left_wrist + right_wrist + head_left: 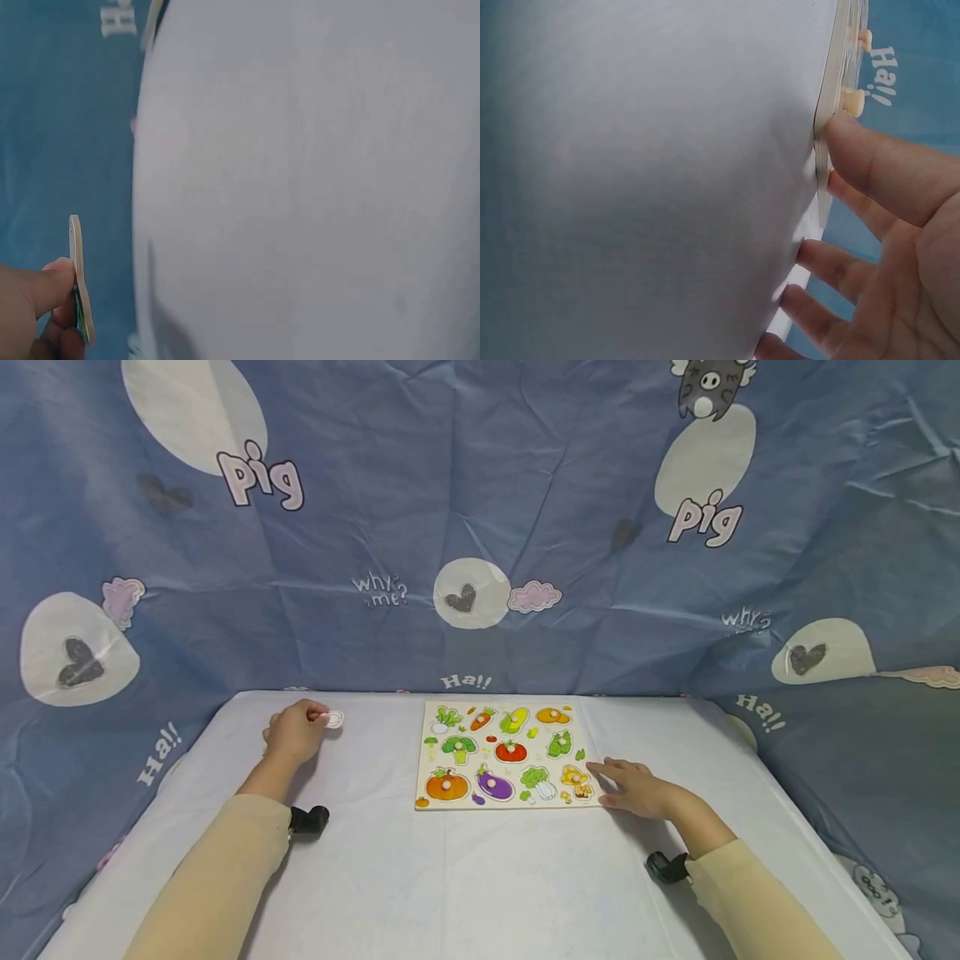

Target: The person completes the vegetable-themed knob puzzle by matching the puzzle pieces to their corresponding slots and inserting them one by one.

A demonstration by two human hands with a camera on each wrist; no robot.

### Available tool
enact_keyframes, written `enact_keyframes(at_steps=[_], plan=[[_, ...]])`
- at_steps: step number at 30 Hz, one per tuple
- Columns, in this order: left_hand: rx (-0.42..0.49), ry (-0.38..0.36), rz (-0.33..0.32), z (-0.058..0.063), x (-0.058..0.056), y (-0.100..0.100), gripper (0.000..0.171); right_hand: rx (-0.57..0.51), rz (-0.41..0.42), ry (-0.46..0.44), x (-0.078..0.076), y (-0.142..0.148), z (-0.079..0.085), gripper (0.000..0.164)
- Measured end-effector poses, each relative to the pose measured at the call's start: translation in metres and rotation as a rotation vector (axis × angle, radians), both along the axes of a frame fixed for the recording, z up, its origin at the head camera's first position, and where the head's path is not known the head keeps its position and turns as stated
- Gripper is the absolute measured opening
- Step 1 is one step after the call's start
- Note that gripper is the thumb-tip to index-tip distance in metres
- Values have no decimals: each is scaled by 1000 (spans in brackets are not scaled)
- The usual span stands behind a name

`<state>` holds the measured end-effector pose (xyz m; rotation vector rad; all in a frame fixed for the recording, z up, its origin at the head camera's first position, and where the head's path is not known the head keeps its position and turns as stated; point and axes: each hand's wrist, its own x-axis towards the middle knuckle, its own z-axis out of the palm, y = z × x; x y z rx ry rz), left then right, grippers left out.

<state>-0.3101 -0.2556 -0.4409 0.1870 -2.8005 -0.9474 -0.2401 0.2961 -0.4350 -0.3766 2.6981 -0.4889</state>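
Note:
At the far left of the table, my left hand pinches a small flat wooden puzzle piece between thumb and fingers, raised off the cloth. In the left wrist view the puzzle piece stands edge-on, with a bit of green on the face toward the fingers; its picture cannot be made out. The vegetable puzzle board lies flat at the back middle, showing a tomato, an eggplant, a pumpkin and several other vegetables. My right hand touches its right edge with thumb and forefinger, the other fingers spread on the table.
A white cloth covers the table. Behind it hangs a blue printed curtain, which also borders both sides. Small knobs stick up from the board's face. A black wrist camera sits on each forearm.

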Motion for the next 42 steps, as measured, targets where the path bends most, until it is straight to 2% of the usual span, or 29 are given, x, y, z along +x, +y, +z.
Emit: enact_keyframes(at_steps=[8,17,24,32,42], plan=[[8,38,-131,21,19,28,22,6,-2,1,0,0,0,70],[24,54,-254,34,33,71,18,6,1,-2,0,-1,-1,70],[40,22,-340,44,47,110,14,15,-10,-8,-1,-2,-2,71],[60,4,-419,41,53,143,11,10,5,-7,1,-3,1,68],[91,-10,-483,31,51,195,6,8,-6,-21,-1,-1,1,69]])
